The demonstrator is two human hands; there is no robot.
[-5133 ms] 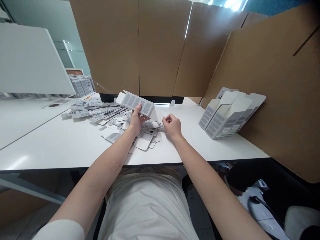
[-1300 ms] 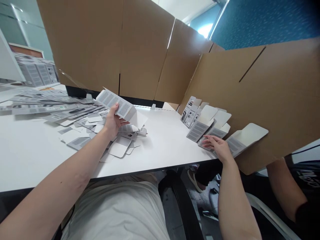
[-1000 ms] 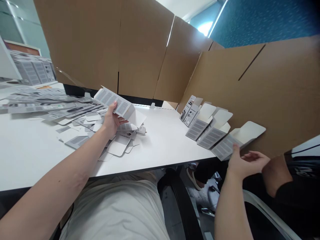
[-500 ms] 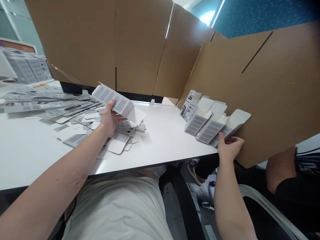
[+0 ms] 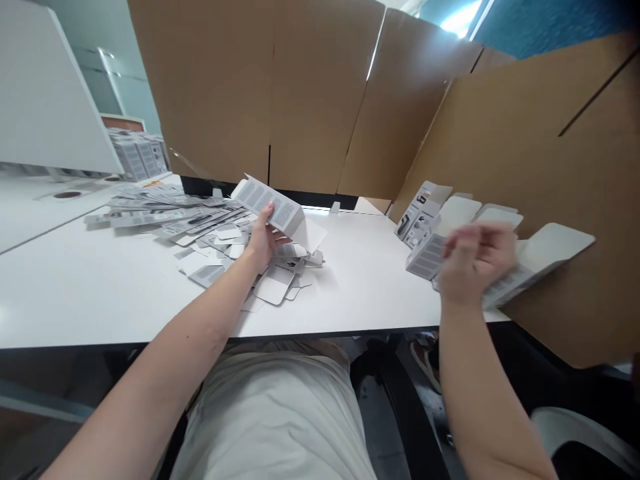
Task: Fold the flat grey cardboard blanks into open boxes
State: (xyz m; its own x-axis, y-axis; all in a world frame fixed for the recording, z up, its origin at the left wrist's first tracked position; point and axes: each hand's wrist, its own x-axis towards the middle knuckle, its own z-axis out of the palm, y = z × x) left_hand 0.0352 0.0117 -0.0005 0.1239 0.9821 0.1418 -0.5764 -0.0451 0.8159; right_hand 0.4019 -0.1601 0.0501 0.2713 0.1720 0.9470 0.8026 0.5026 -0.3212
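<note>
My left hand (image 5: 261, 239) grips a small printed cardboard box (image 5: 285, 212), thumb on its grey-lined side, its white end flap sticking out to the right. Under it lies a heap of flat box blanks (image 5: 207, 267). On the right, my right hand (image 5: 479, 263) is smeared by motion, its fingers partly curled; whether it holds anything cannot be made out. It is in front of a row of opened-up boxes with raised flaps, covering part of them. One box (image 5: 424, 259) shows left of the hand, and another box (image 5: 543, 260) leans right of it.
Tall brown cardboard panels (image 5: 320, 100) wall off the back and right of the white table (image 5: 360, 293). More flat blanks (image 5: 165, 207) are fanned out at left. Stacked boxes (image 5: 143, 157) stand farther back, beside a white panel (image 5: 50, 87).
My right hand has let go of the rightmost standing box and lifted away from it. The view has turned left. My left hand still grips its box.
</note>
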